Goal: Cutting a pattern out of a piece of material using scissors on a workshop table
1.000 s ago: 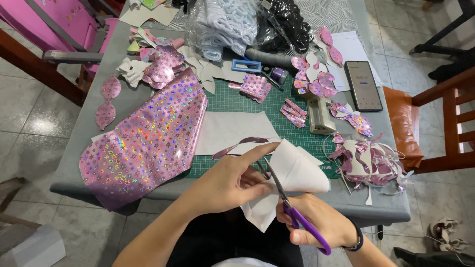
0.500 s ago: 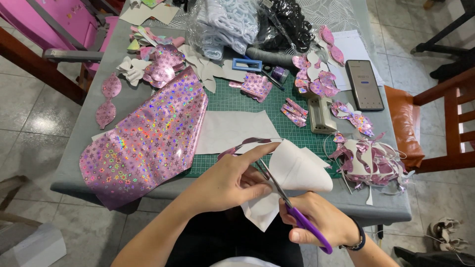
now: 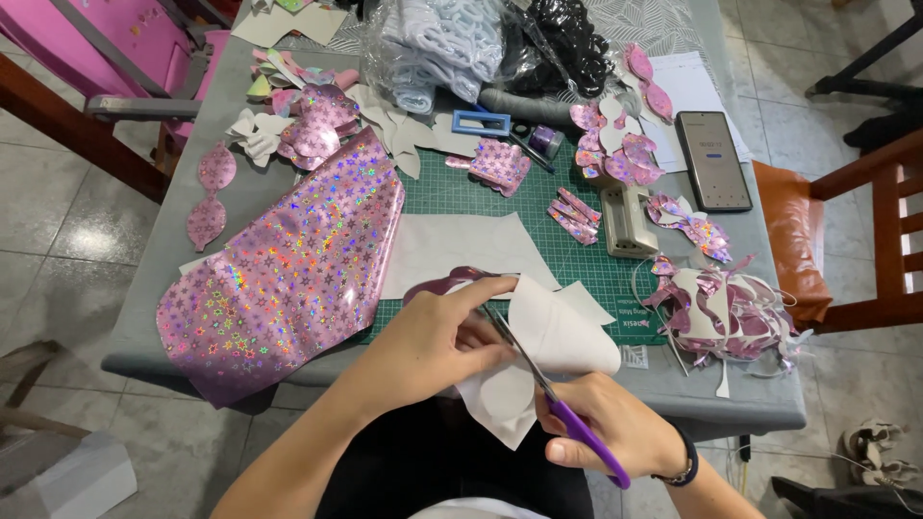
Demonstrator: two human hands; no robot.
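We see a grey surface (image 3: 144,332) carrying a green cutting mat (image 3: 481,197). A large pink holographic sheet (image 3: 288,279) lies across its left part, a dark phone (image 3: 712,160) on white paper at the right, and a heap of pink trimmings (image 3: 721,312) near the right edge.

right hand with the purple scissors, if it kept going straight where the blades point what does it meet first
The right hand aims the scissors up and left. First in that line is the white sheet being cut, then the left hand fingers pinching it. Depth is hard to judge.
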